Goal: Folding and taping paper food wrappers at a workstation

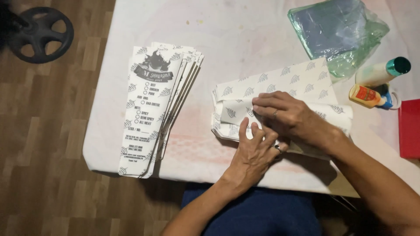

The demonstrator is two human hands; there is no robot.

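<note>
The printed paper sheet [280,87], white with a grey leaf pattern, lies near the middle of the cloth-covered counter [109,131], on top of a small pile of like sheets, with one edge turned over into a fold. The right hand [284,114] lies flat across the folded flap, fingers [267,101] stretched out and pressing down, closed on nothing. The left hand [256,150] comes in from below with its fingers spread and slightly curled, tips touching the lower edge of the fold; it pinches little, if anything. The likeliest slip, as I judge it, is a crooked crease: the sheets beneath are loose, so pressure from either palm could drag the top one askew or catch two at once. Just beside the pile on the right stand a small glue bottle [367,96] and a pale bottle with a teal cap [383,72]; a sweeping right forearm could knock them over. The finished stack of printed sleeves [153,109] overhangs the counter's near edge on the left and could slide off if the cloth is tugged. A bundle of clear plastic bags [339,32] lies farther back.
</note>
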